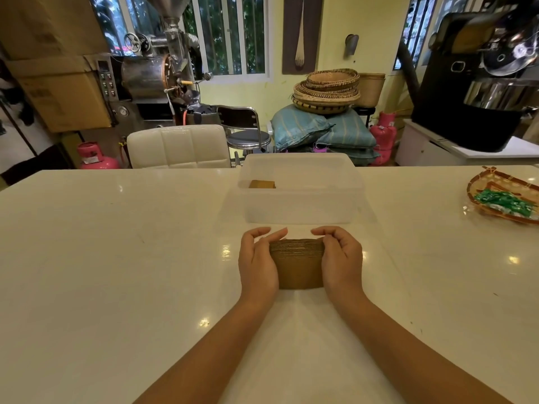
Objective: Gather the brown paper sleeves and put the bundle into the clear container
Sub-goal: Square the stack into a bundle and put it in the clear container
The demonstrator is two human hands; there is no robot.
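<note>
- Left hand (258, 262) & right hand (341, 262) press the sleeve bundle (299, 263) between them, on the table (116, 258), near side of the clear container (300, 196).
- Gathering looks done; lift & drop-in left. Container already holds some brown item, far-left.

A stack of brown paper sleeves (297, 262), matt with ribbed edges, is being pressed between two bare hands. Ceiling lights are being mirrored by the glossy, smooth white table (116, 258). The clear container (300, 193) is being shown as frosted, translucent plastic. At the right edge, shiny green wrappers (503, 204) are being held in a woven basket tray (478, 182).
</note>
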